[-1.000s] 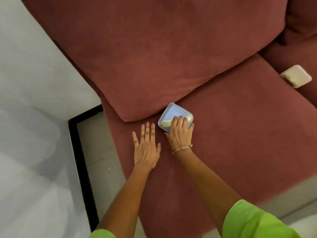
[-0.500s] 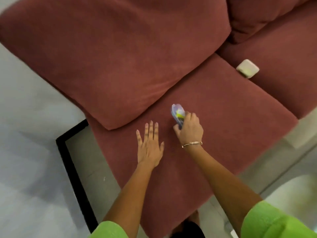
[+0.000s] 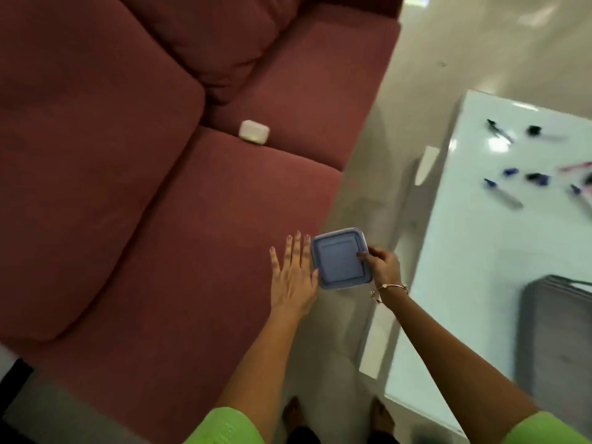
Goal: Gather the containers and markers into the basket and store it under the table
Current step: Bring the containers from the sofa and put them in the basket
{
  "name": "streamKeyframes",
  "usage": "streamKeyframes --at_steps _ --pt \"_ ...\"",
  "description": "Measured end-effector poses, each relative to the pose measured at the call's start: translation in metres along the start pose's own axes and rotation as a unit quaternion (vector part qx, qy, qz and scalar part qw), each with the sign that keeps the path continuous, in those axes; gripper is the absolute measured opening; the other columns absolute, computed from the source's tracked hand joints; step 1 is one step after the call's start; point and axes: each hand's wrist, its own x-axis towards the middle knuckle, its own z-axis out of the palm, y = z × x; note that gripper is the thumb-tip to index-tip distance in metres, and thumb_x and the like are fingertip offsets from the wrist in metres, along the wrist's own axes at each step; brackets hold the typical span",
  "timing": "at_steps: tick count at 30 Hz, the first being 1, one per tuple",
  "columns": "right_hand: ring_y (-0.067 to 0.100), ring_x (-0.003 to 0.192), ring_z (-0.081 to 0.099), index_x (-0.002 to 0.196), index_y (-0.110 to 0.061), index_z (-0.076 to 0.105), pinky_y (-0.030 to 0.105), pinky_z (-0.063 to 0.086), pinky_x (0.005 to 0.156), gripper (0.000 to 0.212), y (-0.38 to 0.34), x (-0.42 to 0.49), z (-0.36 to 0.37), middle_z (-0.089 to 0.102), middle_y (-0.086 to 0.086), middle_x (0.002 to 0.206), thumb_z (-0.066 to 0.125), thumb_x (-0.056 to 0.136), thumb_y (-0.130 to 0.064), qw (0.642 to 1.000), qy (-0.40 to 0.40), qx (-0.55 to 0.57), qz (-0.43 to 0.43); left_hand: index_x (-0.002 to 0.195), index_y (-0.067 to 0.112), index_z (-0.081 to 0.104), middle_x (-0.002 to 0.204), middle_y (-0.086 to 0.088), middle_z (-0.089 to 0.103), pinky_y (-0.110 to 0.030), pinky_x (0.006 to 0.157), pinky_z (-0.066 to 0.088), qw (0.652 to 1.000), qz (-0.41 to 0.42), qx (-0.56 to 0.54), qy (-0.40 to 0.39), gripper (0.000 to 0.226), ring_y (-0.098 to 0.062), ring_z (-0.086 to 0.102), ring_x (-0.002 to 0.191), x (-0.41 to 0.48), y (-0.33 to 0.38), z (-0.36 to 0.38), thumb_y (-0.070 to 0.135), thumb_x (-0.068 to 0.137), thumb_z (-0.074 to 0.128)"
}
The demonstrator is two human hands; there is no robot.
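A square blue-lidded container [image 3: 339, 258] is held level in my right hand [image 3: 384, 265], which grips its right edge above the sofa's front edge. Spread flat just left of it, my left hand [image 3: 293, 277] hovers over the seat cushion with nothing in it. On the glass table [image 3: 474, 251] at the right, several markers [image 3: 503, 195] lie scattered. A grey basket [image 3: 557, 341] stands at the table's right edge, partly cut off. A small white container [image 3: 254, 132] rests on the sofa where two seat cushions meet.
The dark red sofa [image 3: 160, 203] fills the left half of the view. A strip of pale floor [image 3: 362, 174] runs between the sofa and the table. My bare feet [image 3: 381, 418] stand on that strip at the bottom.
My right hand has lifted the blue container off the sofa seat and carried it right, lid up. My view has swung right, bringing the table, markers and basket into sight.
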Motion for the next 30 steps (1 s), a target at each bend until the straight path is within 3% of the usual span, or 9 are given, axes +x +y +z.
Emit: streamKeyframes --at_steps 7,10,13,14,16,18,21,30 --pt "0.024 0.085 0.056 0.094 -0.002 0.068 0.039 0.046 0.079 0.014 0.045 -0.005 -0.219 0.065 0.009 0.092 0.058 0.085 -0.008 0.994 0.098 0.031 0.044 0.145 0.015 -0.012 0.158 -0.006 -0.007 -0.051 0.114 -0.013 0.995 0.088 -0.003 -0.046 0.069 -0.022 -0.007 0.146 -0.003 0.171 0.032 0.038 0.095 0.031" --pt "0.019 0.082 0.049 0.091 0.012 0.062 0.033 0.040 0.067 0.020 0.074 -0.011 -0.303 0.059 0.010 0.086 0.057 0.085 -0.006 0.984 0.161 0.036 0.073 0.143 0.015 -0.018 0.158 -0.007 -0.010 -0.051 0.114 -0.014 0.993 0.099 -0.009 -0.059 0.069 -0.022 -0.007 0.146 -0.005 0.233 0.046 0.041 0.096 0.026" --pt "0.021 0.080 0.046 0.093 0.020 0.057 0.035 0.036 0.069 0.026 0.108 -0.024 -0.367 0.062 0.030 0.087 0.058 0.084 -0.004 0.966 0.224 0.054 0.116 0.142 0.017 -0.020 0.158 -0.007 -0.011 -0.051 0.115 -0.011 0.989 0.130 0.004 -0.067 0.070 -0.024 -0.008 0.146 -0.006 0.282 0.063 0.045 0.096 0.023" --pt "0.022 0.081 0.046 0.094 0.020 0.057 0.037 0.038 0.071 0.025 0.118 -0.029 -0.380 0.062 0.038 0.096 0.057 0.085 -0.003 0.960 0.238 0.065 0.129 0.143 0.017 -0.019 0.158 -0.007 -0.012 -0.052 0.115 -0.009 0.988 0.139 0.008 -0.069 0.070 -0.024 -0.008 0.146 -0.006 0.292 0.068 0.046 0.096 0.023" --pt "0.023 0.084 0.048 0.099 0.018 0.058 0.042 0.043 0.075 0.024 0.141 -0.042 -0.403 0.061 0.038 0.102 0.056 0.086 -0.002 0.950 0.257 0.083 0.158 0.142 0.017 -0.020 0.157 -0.006 -0.014 -0.054 0.116 -0.006 0.984 0.158 0.022 -0.077 0.070 -0.023 -0.011 0.145 -0.006 0.312 0.079 0.046 0.096 0.023" --pt "0.024 0.085 0.050 0.102 0.016 0.059 0.036 0.043 0.072 0.024 0.165 -0.054 -0.417 0.063 0.029 0.099 0.055 0.086 -0.002 0.943 0.267 0.082 0.182 0.140 0.018 -0.024 0.157 -0.006 -0.014 -0.055 0.117 -0.004 0.981 0.170 0.032 -0.088 0.070 -0.023 -0.013 0.145 -0.008 0.324 0.090 0.046 0.096 0.022" --pt "0.024 0.087 0.051 0.105 0.012 0.060 0.033 0.038 0.073 0.024 0.198 -0.067 -0.428 0.063 0.030 0.107 0.056 0.086 -0.001 0.933 0.278 0.075 0.216 0.136 0.020 -0.029 0.157 -0.005 -0.017 -0.053 0.117 -0.008 0.977 0.188 0.042 -0.096 0.070 -0.022 -0.016 0.144 -0.012 0.334 0.104 0.048 0.096 0.021" --pt "0.027 0.089 0.053 0.103 0.007 0.064 0.038 0.041 0.077 0.022 0.257 -0.069 -0.425 0.065 0.027 0.108 0.055 0.089 -0.008 0.939 0.204 -0.004 0.277 0.137 0.020 -0.027 0.157 -0.007 -0.015 -0.054 0.117 -0.006 0.967 0.204 0.088 -0.122 0.070 -0.024 -0.016 0.144 -0.015 0.334 0.140 0.051 0.095 0.020"
